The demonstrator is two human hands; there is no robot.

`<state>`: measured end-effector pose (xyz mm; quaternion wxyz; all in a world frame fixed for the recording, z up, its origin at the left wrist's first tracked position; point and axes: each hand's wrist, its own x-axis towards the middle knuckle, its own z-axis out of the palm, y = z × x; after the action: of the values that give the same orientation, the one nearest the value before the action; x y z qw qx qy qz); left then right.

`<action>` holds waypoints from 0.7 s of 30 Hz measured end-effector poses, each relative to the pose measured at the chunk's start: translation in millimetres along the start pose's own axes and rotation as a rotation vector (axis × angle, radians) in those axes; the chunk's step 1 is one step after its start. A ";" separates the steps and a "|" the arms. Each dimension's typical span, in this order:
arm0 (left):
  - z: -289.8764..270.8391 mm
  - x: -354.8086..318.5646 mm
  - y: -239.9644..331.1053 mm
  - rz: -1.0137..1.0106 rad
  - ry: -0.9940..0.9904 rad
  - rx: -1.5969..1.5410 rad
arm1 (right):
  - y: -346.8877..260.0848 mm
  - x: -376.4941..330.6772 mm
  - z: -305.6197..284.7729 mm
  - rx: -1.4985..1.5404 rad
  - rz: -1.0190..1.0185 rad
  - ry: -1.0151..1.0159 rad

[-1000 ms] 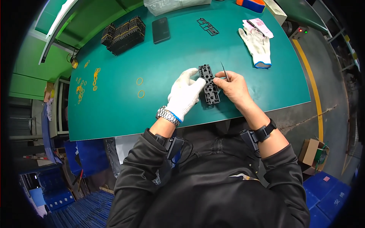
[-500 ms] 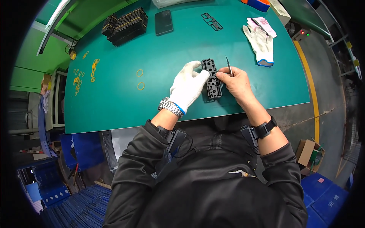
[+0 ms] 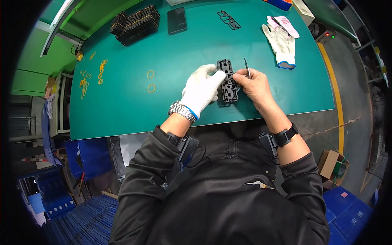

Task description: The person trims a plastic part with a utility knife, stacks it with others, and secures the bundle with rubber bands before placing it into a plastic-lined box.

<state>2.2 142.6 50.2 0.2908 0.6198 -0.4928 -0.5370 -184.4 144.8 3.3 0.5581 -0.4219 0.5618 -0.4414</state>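
A black moulded plastic part (image 3: pixel 228 81) lies on the green table (image 3: pixel 183 49) near its front edge. My left hand (image 3: pixel 201 90), in a white glove, presses on the part's left side with fingers wrapped over its edge. My bare right hand (image 3: pixel 254 83) rests against the part's right side and pinches a thin metal blade (image 3: pixel 247 67) that points up and away from me. A metal watch sits on my left wrist and a black band on my right.
A spare white glove (image 3: pixel 281 43) lies at the right with a pink paper behind it. A dark phone (image 3: pixel 177 20), a stack of black parts (image 3: pixel 134 23) and one loose black part (image 3: pixel 228 19) sit at the back. Yellow rubber bands (image 3: pixel 150 81) are scattered left.
Both hands stay on the black part with only small shifts of the fingers. The view has tilted a little, so the table items sit slightly lower in the picture.
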 end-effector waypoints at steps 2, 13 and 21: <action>0.1 -2.1 -3.3 -0.003 -0.015 -0.020 | -2.7 -0.5 -1.8 0.019 0.011 -0.011; 2.3 -3.3 -1.3 0.009 0.010 0.042 | 1.7 0.5 -4.8 0.009 0.005 0.028; 8.9 9.4 -0.5 0.058 0.054 0.168 | -7.1 -2.3 -2.3 -0.118 0.039 0.068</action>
<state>-6.7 135.7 44.0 0.2666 0.6418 -0.5457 -0.4682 -186.7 145.3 10.7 0.5213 -0.4277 0.6135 -0.4110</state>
